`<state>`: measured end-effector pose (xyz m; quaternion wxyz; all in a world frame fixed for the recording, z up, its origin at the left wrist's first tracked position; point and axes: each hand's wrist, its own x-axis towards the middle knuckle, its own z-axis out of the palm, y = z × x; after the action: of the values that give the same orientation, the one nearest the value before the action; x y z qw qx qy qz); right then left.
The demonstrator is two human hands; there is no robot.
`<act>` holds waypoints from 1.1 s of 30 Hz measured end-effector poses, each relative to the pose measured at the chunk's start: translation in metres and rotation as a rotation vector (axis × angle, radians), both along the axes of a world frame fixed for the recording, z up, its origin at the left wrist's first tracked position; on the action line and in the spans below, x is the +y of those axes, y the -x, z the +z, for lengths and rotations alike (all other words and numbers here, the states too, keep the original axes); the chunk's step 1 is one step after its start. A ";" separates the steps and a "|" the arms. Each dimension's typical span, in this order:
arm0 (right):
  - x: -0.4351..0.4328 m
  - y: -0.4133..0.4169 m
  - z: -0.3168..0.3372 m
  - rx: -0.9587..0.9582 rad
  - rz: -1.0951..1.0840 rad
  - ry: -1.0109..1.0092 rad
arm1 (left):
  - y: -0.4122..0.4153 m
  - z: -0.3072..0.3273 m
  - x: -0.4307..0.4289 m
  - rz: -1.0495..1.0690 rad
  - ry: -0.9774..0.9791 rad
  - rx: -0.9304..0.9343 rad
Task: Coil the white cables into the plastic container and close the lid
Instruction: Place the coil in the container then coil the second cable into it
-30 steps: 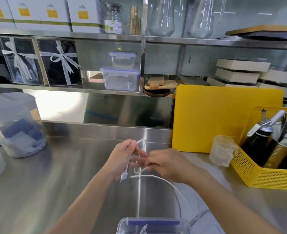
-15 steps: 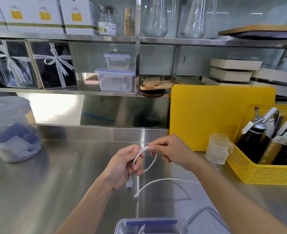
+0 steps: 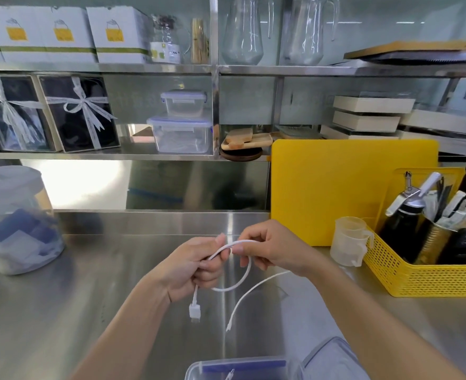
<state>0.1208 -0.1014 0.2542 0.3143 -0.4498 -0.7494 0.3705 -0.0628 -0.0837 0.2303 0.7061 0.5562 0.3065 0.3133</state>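
A thin white cable [image 3: 238, 283] hangs in a loop between both hands above the steel counter. My left hand [image 3: 196, 267] grips the loop, and the cable's USB plug [image 3: 195, 311] dangles below that fist. My right hand [image 3: 267, 248] pinches the top of the loop beside the left fingers. The cable's free end [image 3: 229, 326] trails down to the right. At the bottom edge stands the clear plastic container [image 3: 240, 368], open, with a bit of white cable inside. Its clear lid [image 3: 333, 360] lies just right of it, partly behind my right forearm.
A yellow basket [image 3: 423, 278] of bottles and utensils and a small measuring cup [image 3: 348, 239] stand at the right, before a yellow cutting board [image 3: 349, 187]. A round tub [image 3: 15, 220] with blue and white contents sits at the left. Shelves with boxes rise behind the counter.
The hands rose from the counter and drew the cable into a round loop. The right hand moved up onto the loop's top. The plug now hangs lower below the left fist.
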 end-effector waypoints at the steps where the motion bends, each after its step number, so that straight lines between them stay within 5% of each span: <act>1: -0.001 -0.003 -0.001 0.020 0.001 -0.002 | 0.002 -0.002 -0.001 0.014 0.003 -0.032; 17: -0.001 -0.008 -0.016 0.049 0.015 0.021 | -0.002 -0.008 -0.009 -0.066 0.074 -0.013; 21: 0.004 -0.005 -0.014 -0.085 0.047 -0.031 | -0.005 -0.004 -0.006 -0.132 0.173 0.098; 28: 0.016 -0.040 -0.016 0.140 -0.173 -0.077 | 0.005 -0.004 -0.006 0.009 0.183 -0.217; 33: 0.022 -0.054 -0.031 0.235 -0.361 -0.116 | 0.016 0.002 -0.009 -0.021 0.117 -0.256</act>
<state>0.1750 -0.0798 0.2236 0.4858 -0.5116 -0.6351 0.3144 -0.0785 -0.0929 0.2327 0.7740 0.4727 0.2258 0.3556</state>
